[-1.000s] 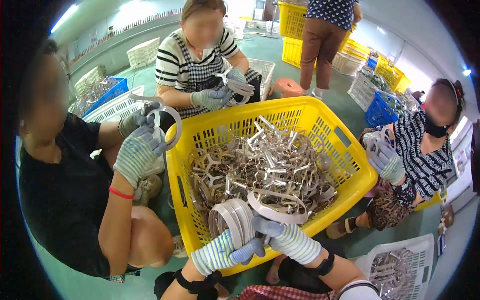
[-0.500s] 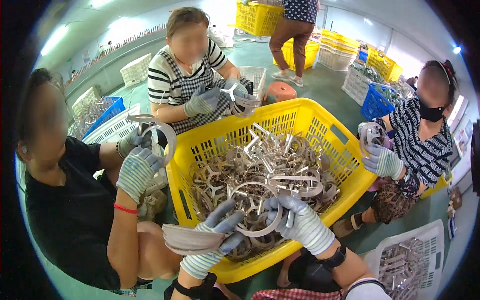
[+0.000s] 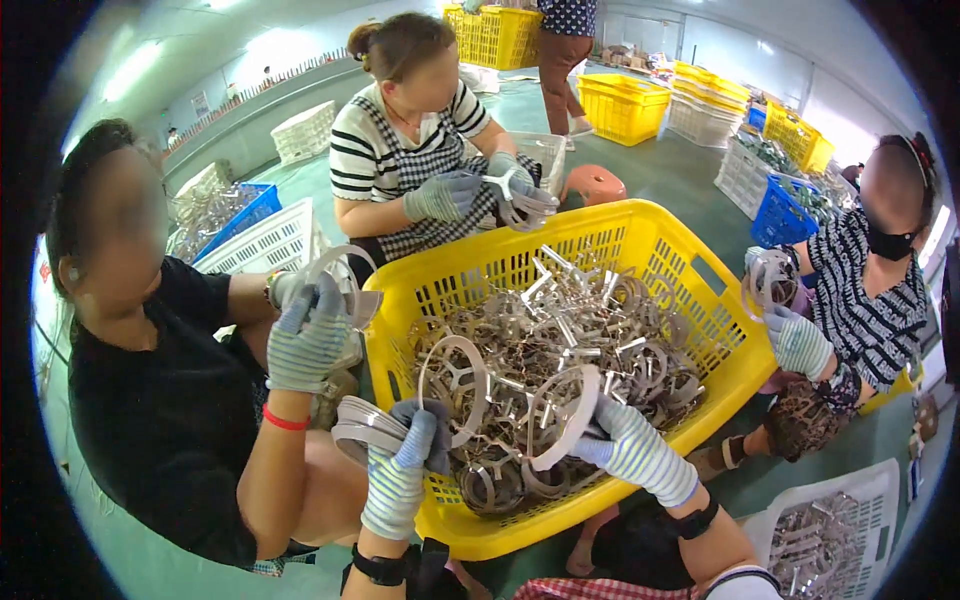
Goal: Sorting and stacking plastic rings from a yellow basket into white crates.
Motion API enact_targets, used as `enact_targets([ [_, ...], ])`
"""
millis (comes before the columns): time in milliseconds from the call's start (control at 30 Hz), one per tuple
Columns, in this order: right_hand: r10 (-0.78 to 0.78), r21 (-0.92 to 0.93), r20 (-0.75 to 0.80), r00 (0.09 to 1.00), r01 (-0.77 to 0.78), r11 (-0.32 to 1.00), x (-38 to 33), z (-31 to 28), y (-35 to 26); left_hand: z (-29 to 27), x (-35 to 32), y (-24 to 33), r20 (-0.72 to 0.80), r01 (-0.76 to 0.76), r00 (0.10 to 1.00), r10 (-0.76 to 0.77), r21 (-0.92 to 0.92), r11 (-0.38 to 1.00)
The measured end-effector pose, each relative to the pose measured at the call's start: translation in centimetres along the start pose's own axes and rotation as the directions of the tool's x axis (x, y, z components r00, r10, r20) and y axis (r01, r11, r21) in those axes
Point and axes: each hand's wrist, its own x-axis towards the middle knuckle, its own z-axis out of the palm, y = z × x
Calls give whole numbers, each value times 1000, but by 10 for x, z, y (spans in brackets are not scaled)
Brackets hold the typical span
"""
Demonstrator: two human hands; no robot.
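Green workshop floor [image 3: 660, 175], crates all around: yellow crates [image 3: 625, 105] at the back, a blue crate [image 3: 785, 215] at right, white crates [image 3: 265, 245] at left. Big yellow basket [image 3: 700, 265] sits on the floor in the middle, full of grey plastic ring parts [image 3: 570, 340] in a tangled heap.

Camera wearer's left hand [image 3: 400, 465], in a striped glove, is closed around a stack of grey rings [image 3: 365, 430] held just outside the basket's near-left rim, with one more ring [image 3: 452, 385] sticking up from the grip over the heap. Right hand [image 3: 625, 440], also gloved, is clamped on a single grey ring [image 3: 560, 420] held on edge just above the pile, inside the basket near its front wall. Hands are apart, rings between them not touching.

Three other people sit around the basket. Person in a black shirt [image 3: 150, 400] at left holds a ring in gloved hands beside the basket's left rim. Person in a striped top and checked apron [image 3: 420, 165] behind the basket holds ring parts in grey gloves. Person in a patterned top [image 3: 870, 310] at right holds a ring by the right rim. Someone stands further back by the yellow crates. White crate with more grey parts [image 3: 830, 535] sits at lower right.
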Motion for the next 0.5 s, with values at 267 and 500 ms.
enact_targets([
  [267,-266,-332,161,950,306,892,3,-10,17,-6,-4,1,25,-37,999,35,99,994],
  [500,-336,-745,261,905,410,526,6,-7,4,-6,-10,8,37,-45,999,37,234,971],
])
